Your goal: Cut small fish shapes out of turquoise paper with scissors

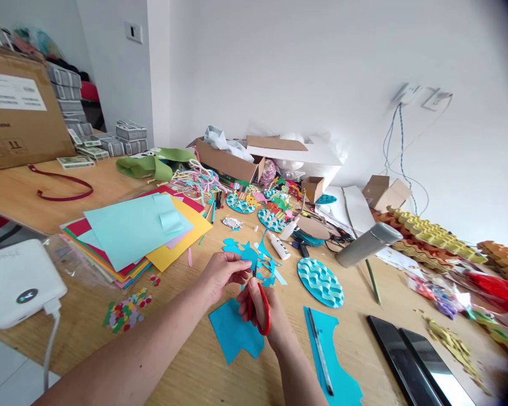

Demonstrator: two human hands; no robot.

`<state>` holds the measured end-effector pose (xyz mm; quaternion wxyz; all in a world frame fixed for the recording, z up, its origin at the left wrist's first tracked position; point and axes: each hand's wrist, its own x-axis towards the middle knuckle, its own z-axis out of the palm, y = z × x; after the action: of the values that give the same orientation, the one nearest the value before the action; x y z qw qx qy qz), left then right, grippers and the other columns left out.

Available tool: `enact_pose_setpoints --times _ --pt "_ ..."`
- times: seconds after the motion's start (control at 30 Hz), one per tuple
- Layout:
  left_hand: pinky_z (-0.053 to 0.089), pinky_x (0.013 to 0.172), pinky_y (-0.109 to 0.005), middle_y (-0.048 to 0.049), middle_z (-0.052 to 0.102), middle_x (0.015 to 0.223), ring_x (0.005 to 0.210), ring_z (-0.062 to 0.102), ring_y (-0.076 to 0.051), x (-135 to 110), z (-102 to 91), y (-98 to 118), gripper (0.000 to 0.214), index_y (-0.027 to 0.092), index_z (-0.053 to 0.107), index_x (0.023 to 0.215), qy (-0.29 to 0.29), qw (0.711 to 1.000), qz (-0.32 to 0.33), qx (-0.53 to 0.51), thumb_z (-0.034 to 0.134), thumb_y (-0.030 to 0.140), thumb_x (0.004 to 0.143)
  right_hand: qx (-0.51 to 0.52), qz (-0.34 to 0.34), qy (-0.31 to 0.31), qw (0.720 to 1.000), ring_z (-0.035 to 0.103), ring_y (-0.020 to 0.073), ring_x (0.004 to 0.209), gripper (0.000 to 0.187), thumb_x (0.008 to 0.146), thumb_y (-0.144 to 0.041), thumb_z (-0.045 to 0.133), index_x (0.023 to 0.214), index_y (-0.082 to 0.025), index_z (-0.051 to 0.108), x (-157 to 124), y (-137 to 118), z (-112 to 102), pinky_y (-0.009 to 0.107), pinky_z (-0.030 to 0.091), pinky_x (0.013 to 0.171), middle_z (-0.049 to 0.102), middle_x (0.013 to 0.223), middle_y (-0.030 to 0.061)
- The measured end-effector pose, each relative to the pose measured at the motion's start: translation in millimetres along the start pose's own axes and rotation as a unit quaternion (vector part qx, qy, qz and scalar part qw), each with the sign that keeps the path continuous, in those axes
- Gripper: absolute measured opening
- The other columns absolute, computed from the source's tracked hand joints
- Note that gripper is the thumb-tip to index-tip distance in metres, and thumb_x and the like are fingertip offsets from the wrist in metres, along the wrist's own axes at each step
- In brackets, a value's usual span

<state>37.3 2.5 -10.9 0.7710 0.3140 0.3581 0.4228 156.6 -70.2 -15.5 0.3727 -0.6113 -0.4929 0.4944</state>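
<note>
My right hand (267,316) is closed round red-handled scissors (262,307), their blades at a blue paper cut-out (249,255). My left hand (222,273) pinches that cut-out from the left, just above the wooden table (186,361). Below the hands lies a blue paper offcut (232,335). To the right, a pen (320,349) rests on another blue paper piece (338,372). A round blue disc with a wave pattern (320,281) lies beyond it.
A stack of coloured paper sheets (131,231) lies at the left, with paper confetti (127,310) nearer. A white device with a cable (19,282) sits far left. A glue bottle (278,246), a grey cylinder (366,244), cardboard boxes (232,158) and dark tablets (415,361) crowd the table.
</note>
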Motion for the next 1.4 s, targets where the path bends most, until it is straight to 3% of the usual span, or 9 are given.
enact_pose_setpoints --times 0.37,0.9,1.4 --pt "0.042 0.052 -0.022 -0.002 0.063 0.057 0.051 0.055 -0.01 -5.2 1.3 1.9 0.022 0.012 0.062 0.059 -0.041 0.996 0.009 0.075 0.076 0.029 0.054 0.012 0.008 0.023 1.0 0.049 0.0101 0.039 0.069 0.078 -0.078 0.04 0.063 -0.014 0.06 -0.2 -3.0 -2.3 0.021 0.033 0.039 0.056 0.047 0.0033" --pt "0.045 0.06 -0.027 -0.0035 0.066 0.061 0.056 0.059 -0.013 -6.5 2.9 2.9 0.019 0.012 0.064 0.062 -0.061 0.995 0.039 0.065 0.073 0.028 0.058 0.013 -0.014 0.004 1.0 0.049 0.0118 0.041 0.067 0.079 -0.077 0.039 0.063 -0.015 0.06 -1.3 -4.1 -2.2 0.023 0.032 0.038 0.056 0.05 0.0043" --pt "0.046 0.054 -0.027 -0.0036 0.063 0.054 0.051 0.058 -0.014 -9.6 6.7 2.7 0.025 0.013 0.06 0.058 -0.088 0.993 0.042 0.072 0.074 0.034 0.058 0.003 -0.021 0.018 1.0 0.046 0.0093 0.04 0.069 0.077 -0.078 0.042 0.065 -0.012 0.061 -1.6 -4.9 -2.7 0.021 0.031 0.037 0.055 0.05 0.003"
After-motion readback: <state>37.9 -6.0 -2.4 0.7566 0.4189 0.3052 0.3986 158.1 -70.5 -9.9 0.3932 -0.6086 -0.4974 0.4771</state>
